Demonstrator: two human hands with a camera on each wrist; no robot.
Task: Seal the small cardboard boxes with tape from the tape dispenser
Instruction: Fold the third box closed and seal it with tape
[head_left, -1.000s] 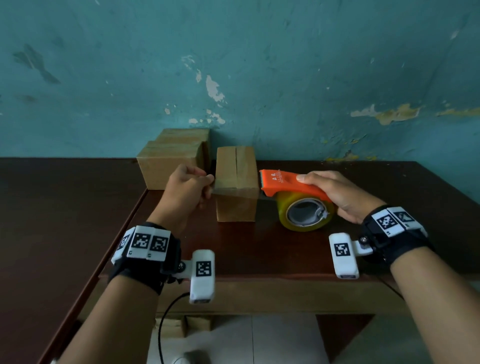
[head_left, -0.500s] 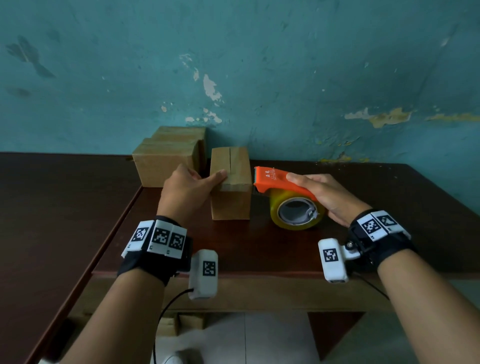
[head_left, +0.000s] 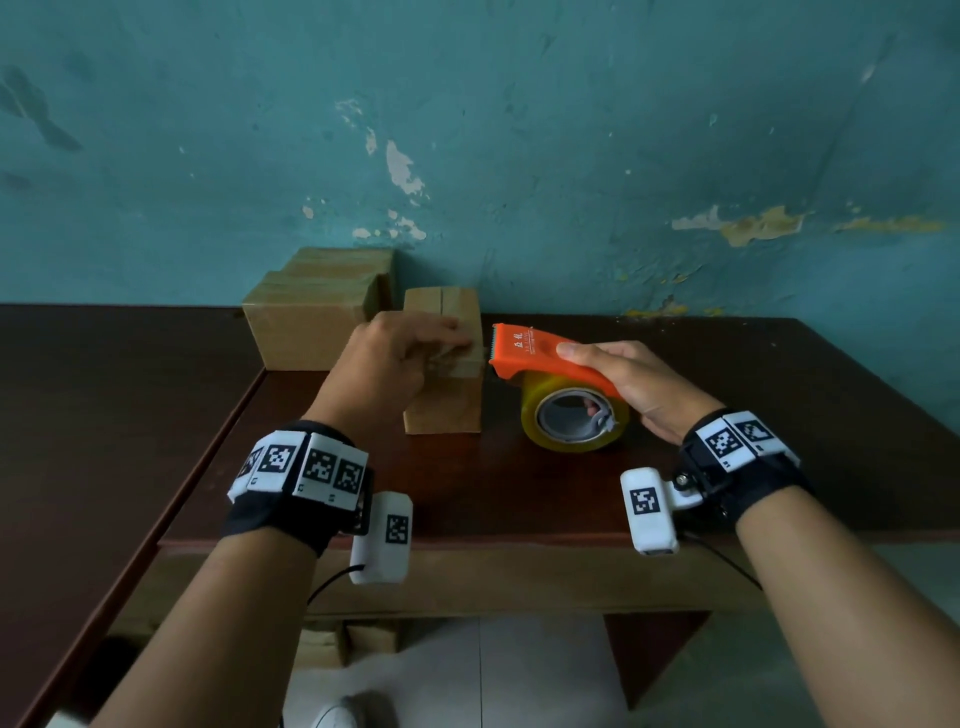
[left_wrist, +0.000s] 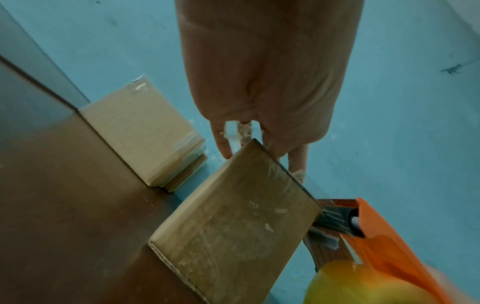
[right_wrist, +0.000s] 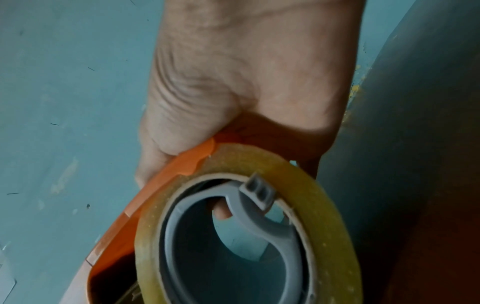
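A small cardboard box (head_left: 444, 408) stands upright in the middle of the dark wooden table (head_left: 519, 493), its top seam running away from me. My left hand (head_left: 400, 356) lies across the box's top, fingers stretched toward its right edge; the left wrist view shows the left hand (left_wrist: 259, 82) with straight fingers reaching over the box (left_wrist: 233, 226). My right hand (head_left: 631, 382) grips the orange tape dispenser (head_left: 535, 351), whose toothed blade meets the box's upper right edge. Its yellowish tape roll (head_left: 571, 423) rests on the table. In the right wrist view, the right hand (right_wrist: 233, 92) wraps the dispenser (right_wrist: 166, 185) and roll (right_wrist: 324, 236).
Two more cardboard boxes (head_left: 311, 325) sit against the teal wall (head_left: 519, 156) at the back left, close behind my left hand. A second tabletop (head_left: 104, 415) adjoins on the left. The table's front edge is near my wrists, with floor below.
My left hand moved from the box's left side up onto its top and swept right toward the dispenser. The dispenser stayed against the box's right edge.
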